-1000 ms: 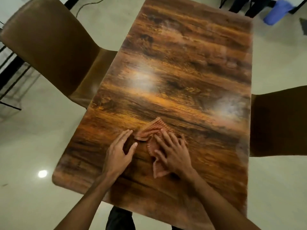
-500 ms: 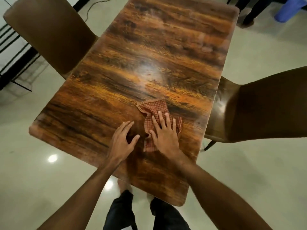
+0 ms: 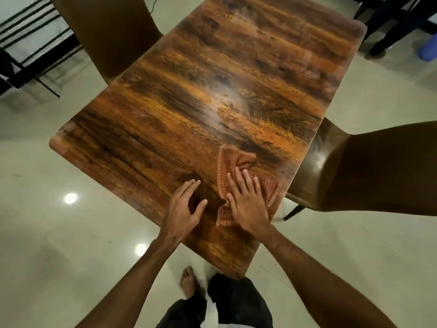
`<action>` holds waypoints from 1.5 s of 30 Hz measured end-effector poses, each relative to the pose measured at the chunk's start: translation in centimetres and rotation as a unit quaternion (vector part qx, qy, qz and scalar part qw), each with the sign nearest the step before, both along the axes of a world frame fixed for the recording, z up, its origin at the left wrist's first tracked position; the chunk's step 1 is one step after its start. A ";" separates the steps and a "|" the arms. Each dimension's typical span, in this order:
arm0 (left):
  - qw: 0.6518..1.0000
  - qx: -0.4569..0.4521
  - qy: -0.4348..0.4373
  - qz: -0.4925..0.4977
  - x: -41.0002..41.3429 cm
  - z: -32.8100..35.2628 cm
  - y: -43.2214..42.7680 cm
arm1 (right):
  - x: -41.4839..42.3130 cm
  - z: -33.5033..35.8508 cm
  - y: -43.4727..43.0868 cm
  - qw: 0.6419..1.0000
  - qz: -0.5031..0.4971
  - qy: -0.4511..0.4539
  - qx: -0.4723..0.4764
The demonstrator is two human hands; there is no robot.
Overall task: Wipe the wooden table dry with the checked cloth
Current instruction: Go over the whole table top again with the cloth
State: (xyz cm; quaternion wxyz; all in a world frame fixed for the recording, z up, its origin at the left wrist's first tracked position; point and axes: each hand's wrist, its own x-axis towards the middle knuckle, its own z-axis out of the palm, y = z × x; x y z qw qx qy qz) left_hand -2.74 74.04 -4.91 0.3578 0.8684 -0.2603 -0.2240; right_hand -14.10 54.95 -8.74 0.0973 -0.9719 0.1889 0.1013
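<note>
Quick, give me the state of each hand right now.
Left hand: open, flat on the wooden table, holding nothing.
Right hand: open, straight fingers pressing the checked cloth.

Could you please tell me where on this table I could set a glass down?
The far half of the wooden table, beyond the checked cloth up to the far edge, is bare; so is the strip between the left hand and the left corner. Crowded: the near right edge, where the right hand presses the cloth beside the chair.
</note>
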 end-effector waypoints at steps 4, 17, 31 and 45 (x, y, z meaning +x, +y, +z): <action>1.000 0.002 0.007 -0.001 -1.5 -0.1 -1.9 | -0.3 0.5 -6.4 0.999 0.050 0.007 0.006; 0.998 0.030 -0.019 0.055 -5.4 0.5 -18.6 | 0.4 -0.3 -26.6 1.000 0.004 -0.029 0.005; 0.995 0.013 -0.034 0.097 -3.7 0.9 -26.8 | 3.5 -1.3 -33.5 0.999 0.006 -0.047 0.005; 0.966 0.043 -0.071 0.243 -10.6 0.5 -10.8 | -7.9 -3.0 -7.3 0.951 0.292 -0.050 0.089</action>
